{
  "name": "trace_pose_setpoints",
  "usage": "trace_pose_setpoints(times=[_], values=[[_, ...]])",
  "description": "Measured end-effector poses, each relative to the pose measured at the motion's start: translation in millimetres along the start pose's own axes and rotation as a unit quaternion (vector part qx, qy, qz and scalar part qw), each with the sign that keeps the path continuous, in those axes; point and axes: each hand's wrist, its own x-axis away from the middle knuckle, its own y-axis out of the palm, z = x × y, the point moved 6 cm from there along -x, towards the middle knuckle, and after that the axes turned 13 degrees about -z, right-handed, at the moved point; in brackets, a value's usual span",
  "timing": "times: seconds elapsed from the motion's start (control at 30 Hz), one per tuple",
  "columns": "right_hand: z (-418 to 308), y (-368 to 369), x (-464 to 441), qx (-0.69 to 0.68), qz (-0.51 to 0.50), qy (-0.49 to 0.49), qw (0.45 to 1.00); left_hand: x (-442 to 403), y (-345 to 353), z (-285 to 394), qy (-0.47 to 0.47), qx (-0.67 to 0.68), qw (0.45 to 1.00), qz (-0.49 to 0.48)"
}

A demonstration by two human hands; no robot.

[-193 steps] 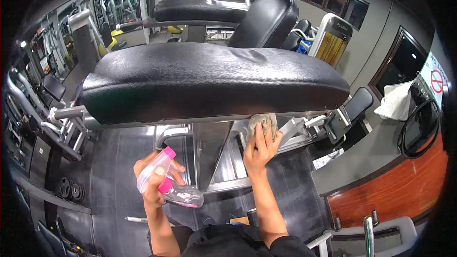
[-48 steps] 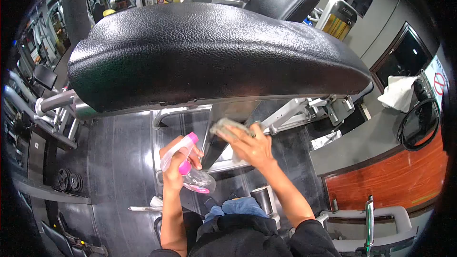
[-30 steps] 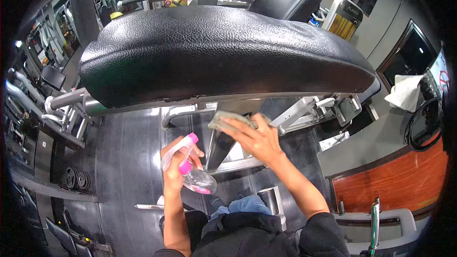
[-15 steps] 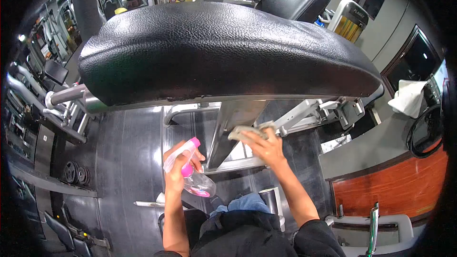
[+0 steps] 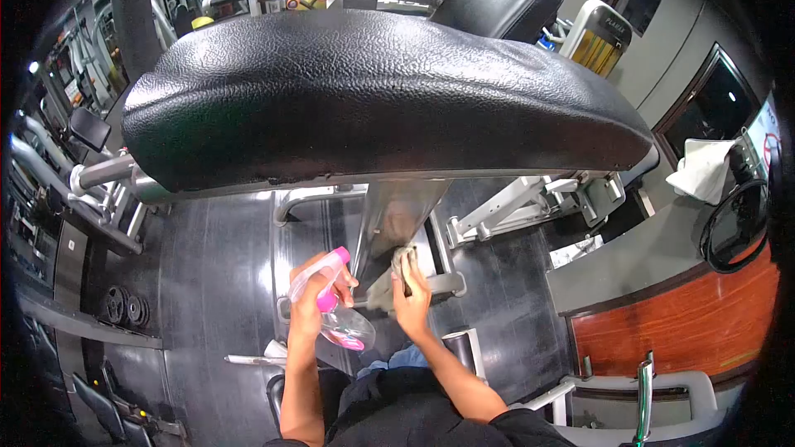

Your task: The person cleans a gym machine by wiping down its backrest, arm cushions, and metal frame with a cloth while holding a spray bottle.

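A clear spray bottle (image 5: 349,327) with a pink and white trigger head is gripped in my left hand (image 5: 308,291), its body tilted down to the right. My right hand (image 5: 411,294) has its fingers closed on a pale cloth (image 5: 403,259), part of which hangs down to the left of the fingers. The cloth lies against or very near the lower part of the grey metal post (image 5: 396,215); contact is hard to make out. Above both hands spans a thick black padded cushion (image 5: 389,99) with a textured cover.
Weight machines (image 5: 530,207) stand beyond the post, and more line the left side. Weight plates (image 5: 127,306) rest on the left floor. At right are a counter with a wooden front (image 5: 671,314) and a white cloth (image 5: 701,170) on its ledge. A chrome handle (image 5: 645,401) rises at lower right.
My right hand has moved down and left with the cloth, from the post's right side to lower on it. The left hand still holds the bottle in nearly the same place.
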Motion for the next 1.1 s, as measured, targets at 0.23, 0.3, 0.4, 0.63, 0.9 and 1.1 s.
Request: trace_pose_setpoints(times=[0.23, 0.3, 0.4, 0.63, 0.9, 1.1], values=[[-41, -38, -38, -0.177, 0.11, 0.025, 0.978, 6, -2, 3, 0.017, 0.043, 0.999, -0.007], [-63, -53, -56, -0.185, 0.139, 0.028, 0.972, 10, -8, -2, 0.013, 0.051, 0.999, 0.006], [-63, -54, -67, -0.233, 0.194, 0.002, 0.953, 19, -14, -4, 0.007, 0.06, 0.998, 0.024], [37, 21, -13, -0.149, 0.099, 0.149, 0.972, 29, -20, -9, -0.003, 0.065, 0.997, 0.047], [-7, -4, -35, -0.232, 0.113, 0.169, 0.951, 26, -18, -13, -0.014, 0.057, 0.998, 0.023], [-47, -21, -46, -0.012, 0.182, -0.049, 0.982, 34, -21, -16, -0.013, 0.06, 0.997, 0.036]])
